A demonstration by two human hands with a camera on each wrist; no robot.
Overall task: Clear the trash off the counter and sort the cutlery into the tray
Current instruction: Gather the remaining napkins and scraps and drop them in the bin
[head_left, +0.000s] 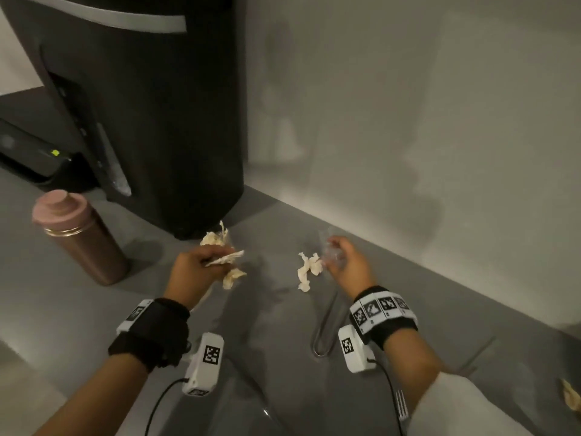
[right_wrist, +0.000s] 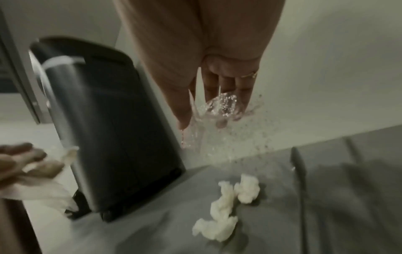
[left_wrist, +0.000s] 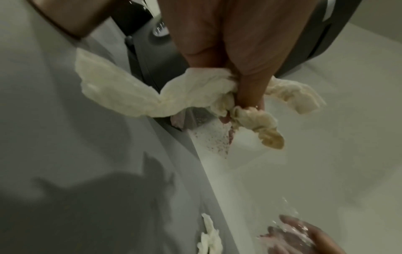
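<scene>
My left hand grips crumpled white paper napkins just above the grey counter; the wad bulges out on both sides of my fist. My right hand holds a crinkled clear plastic wrapper, which in the right wrist view shows as a wrapper pinched between thumb and fingers. One more crumpled napkin lies loose on the counter between my hands, the same napkin below my right palm. A metal utensil with a looped handle lies under my right wrist. A fork lies lower right.
A tall black appliance stands at the back left against the pale wall. A pink-lidded bronze bottle stands left of my left hand. Another scrap of paper lies at the far right edge.
</scene>
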